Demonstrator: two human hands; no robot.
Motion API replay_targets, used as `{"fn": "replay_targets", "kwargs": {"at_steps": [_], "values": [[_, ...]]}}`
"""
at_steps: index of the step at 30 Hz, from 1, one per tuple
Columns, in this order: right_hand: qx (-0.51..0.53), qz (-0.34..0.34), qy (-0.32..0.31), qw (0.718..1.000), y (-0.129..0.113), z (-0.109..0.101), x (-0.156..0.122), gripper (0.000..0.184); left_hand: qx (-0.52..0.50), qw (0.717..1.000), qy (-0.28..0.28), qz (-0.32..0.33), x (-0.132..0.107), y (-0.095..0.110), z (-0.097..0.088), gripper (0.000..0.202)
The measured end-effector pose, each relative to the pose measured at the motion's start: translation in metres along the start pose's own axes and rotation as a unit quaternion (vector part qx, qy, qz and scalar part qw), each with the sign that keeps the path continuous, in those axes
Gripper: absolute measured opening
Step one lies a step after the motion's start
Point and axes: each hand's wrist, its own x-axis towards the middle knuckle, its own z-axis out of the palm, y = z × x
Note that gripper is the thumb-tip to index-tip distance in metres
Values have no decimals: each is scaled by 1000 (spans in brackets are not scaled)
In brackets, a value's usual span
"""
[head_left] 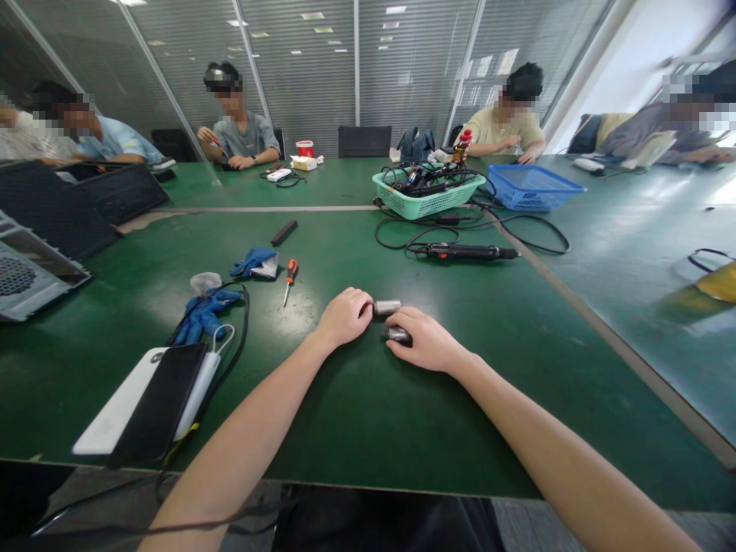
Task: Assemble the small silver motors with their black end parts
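Observation:
My left hand (346,316) is closed, its curled fingers at the left end of a short silver metal cylinder (388,307). Just nearer to me, my right hand (426,340) wraps round a dark grey metal cylindrical part (398,335) with a narrower tip pointing left. The fingers cover some of both parts, so their exact kind cannot be made out. Both hands are low over the green table (368,414). Left of them lies a screwdriver (290,274) with an orange and black handle. Beyond the hands rests a black electric screwdriver (471,251) with a cable.
A green basket (428,205) of tools and cables stands beside a blue basket (534,190). At left are blue gloves (201,316), a black phone (161,399), a white power bank (198,391) and a computer case (34,268). Several people sit around the table.

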Motion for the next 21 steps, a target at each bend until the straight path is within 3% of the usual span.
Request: {"fn": "replay_targets", "kwargs": {"at_steps": [11,21], "values": [[-12,-4,18,1000,-7,14,9,18,1,1000,-2,3,2,2,0,15],[-11,-3,32,999,-8,15,8,17,-2,1000,0,1,1,1,0,15]]}}
